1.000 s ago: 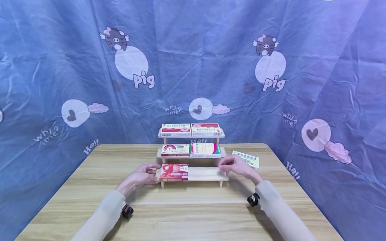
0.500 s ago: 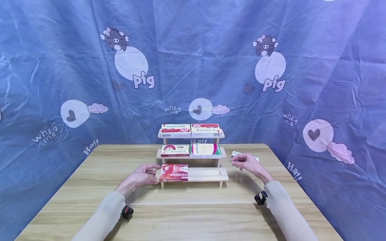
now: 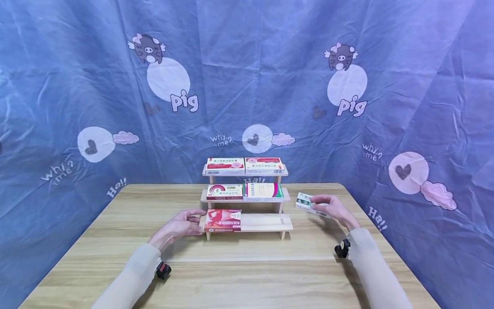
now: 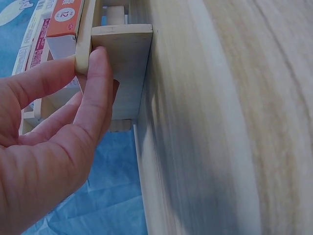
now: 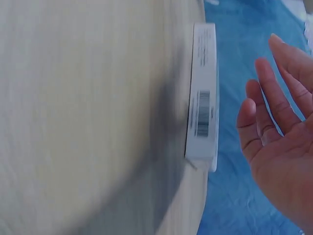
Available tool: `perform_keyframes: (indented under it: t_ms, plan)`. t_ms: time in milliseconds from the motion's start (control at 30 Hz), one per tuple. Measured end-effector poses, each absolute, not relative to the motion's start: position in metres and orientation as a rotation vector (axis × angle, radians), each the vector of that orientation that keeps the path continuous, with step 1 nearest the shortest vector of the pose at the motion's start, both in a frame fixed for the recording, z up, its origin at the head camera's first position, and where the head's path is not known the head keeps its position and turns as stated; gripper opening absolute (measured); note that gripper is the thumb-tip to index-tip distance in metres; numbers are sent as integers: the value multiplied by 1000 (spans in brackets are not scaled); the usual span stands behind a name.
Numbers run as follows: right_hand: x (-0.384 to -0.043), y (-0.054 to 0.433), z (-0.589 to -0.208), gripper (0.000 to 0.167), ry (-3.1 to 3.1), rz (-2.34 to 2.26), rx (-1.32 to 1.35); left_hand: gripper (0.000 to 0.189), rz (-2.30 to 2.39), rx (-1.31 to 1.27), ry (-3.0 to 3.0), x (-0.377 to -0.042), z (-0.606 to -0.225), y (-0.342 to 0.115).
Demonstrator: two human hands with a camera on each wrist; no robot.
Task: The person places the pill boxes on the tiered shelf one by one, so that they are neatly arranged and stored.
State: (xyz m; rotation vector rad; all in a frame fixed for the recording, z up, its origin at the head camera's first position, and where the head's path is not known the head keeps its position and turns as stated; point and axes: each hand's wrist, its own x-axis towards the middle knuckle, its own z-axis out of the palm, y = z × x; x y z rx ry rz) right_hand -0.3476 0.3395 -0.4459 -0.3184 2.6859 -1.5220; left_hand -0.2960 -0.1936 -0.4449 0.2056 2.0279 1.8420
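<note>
My left hand pinches the left end of the bottom board of a three-tier wooden display rack, its thumb and fingers on the board's edge in the left wrist view. Next to those fingers, a red medicine box lies on the left half of that tier. To the rack's right, my right hand hovers over a white and green medicine box lying flat on the table. In the right wrist view the fingers are loosely bent and apart from the box's barcoded side.
The middle tier bears a dark red and white box and a white, green and magenta box. Two red and white boxes lie side by side on top. A blue printed curtain hangs behind the wooden table.
My right hand has left the right end of the bottom tier and moved right, over the white and green box. The left hand stays at the rack.
</note>
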Motion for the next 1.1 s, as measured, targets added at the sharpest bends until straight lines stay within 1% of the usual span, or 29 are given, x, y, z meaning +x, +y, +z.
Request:
perform_keyframes:
  t_ms: [300,633,733,1100]
  plan:
    - [-350,359,-445,47,2724,-1516,-246,71,1841,207,2036,-296,-443,-193]
    - [-348,370,-455,45,2727,-1484,-175,71,1830,212,2050,-295,-444,-194]
    - [-348,373,-460,47,2736,-1458,-171,71,1827,208,2047,-294,-445,-194]
    - [-351,373,-466,56,2814,-1332,-340,70,1814,231,2062,-294,-445,-194]
